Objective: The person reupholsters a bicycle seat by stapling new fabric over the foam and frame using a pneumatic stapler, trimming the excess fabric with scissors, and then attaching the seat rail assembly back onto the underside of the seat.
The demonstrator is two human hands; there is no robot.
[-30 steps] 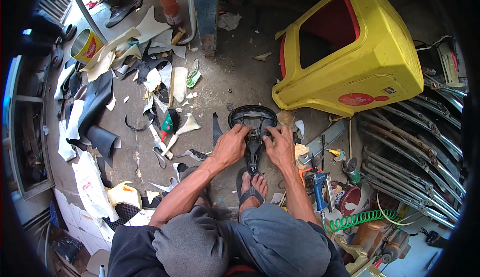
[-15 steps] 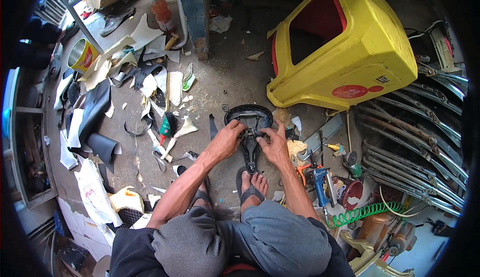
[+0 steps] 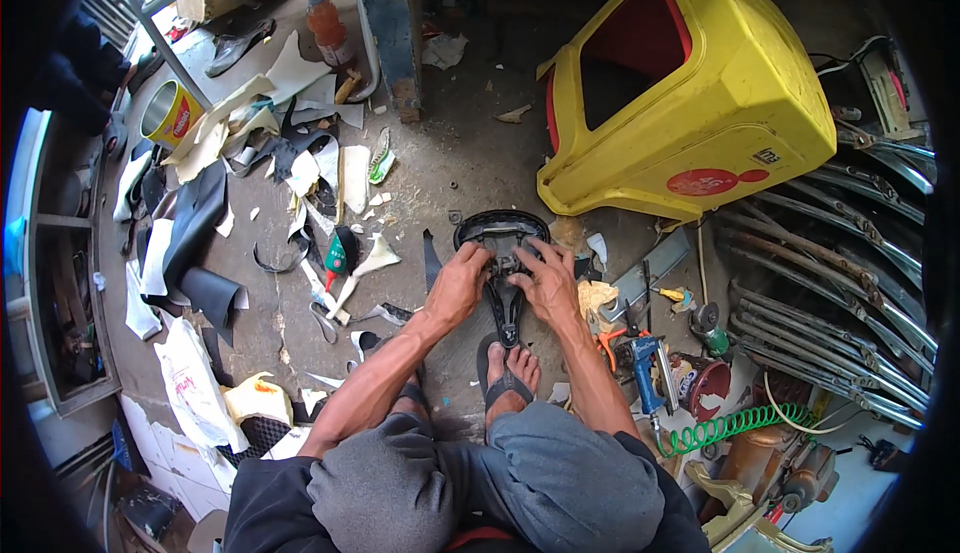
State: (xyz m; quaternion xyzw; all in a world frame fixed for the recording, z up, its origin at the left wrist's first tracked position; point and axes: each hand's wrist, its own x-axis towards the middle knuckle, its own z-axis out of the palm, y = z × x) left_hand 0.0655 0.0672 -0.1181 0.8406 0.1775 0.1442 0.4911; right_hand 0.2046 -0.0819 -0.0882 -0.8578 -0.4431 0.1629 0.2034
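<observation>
A black bicycle saddle [image 3: 508, 328] is in front of me with its underside up. Its wide end points away from me and its narrow nose rests by my sandalled right foot. My left hand [image 3: 458, 281] is closed at the saddle's left side, fingertips on the metal clamp [image 3: 506, 265] between the rails. From the other side my right hand [image 3: 550, 285] grips too, its thumb at the clamp and its fingers bent over the saddle's right edge. The fingers partly hide the clamp.
Scraps of black and white sheet material [image 3: 205, 223] litter the floor to the left, near a green bottle with a red tip [image 3: 340, 253]. On the right lie a blue air stapler [image 3: 648, 373], a green coiled hose [image 3: 735, 426] and metal tubes [image 3: 830, 273]. A yellow plastic shell [image 3: 690, 103] stands beyond.
My right hand's fingers have shifted slightly, the raised forefinger now bending down toward the saddle. Both hands stay on the saddle; the whole view has moved a little.
</observation>
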